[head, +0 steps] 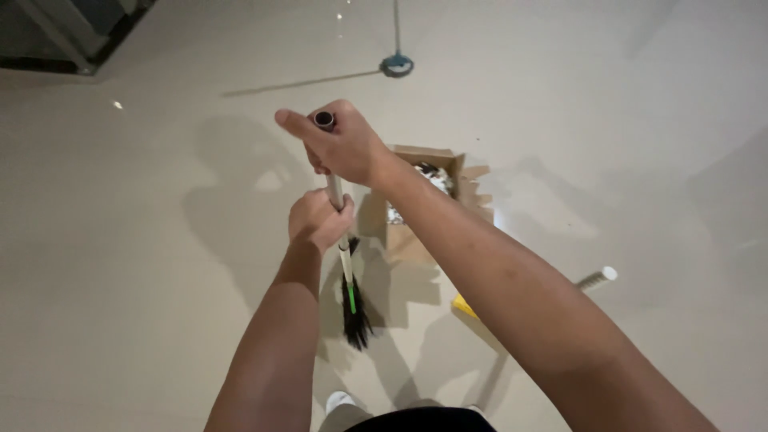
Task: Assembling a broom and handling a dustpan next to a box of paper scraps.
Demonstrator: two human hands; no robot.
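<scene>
I look straight down at a broom (353, 308) with a metal handle, a green collar and dark bristles touching the pale floor. My right hand (340, 144) is closed around the top end of the handle, thumb pointing left. My left hand (318, 219) grips the handle lower down, just below the right hand. Both forearms reach in from the bottom of the view.
An open cardboard box (424, 200) holding debris sits on the floor right of the broom. A yellow dustpan (464, 306) with a white-tipped handle (598, 278) lies behind my right arm. A blue-based pole (397, 64) stands farther off. My shoe (338, 399) shows at the bottom.
</scene>
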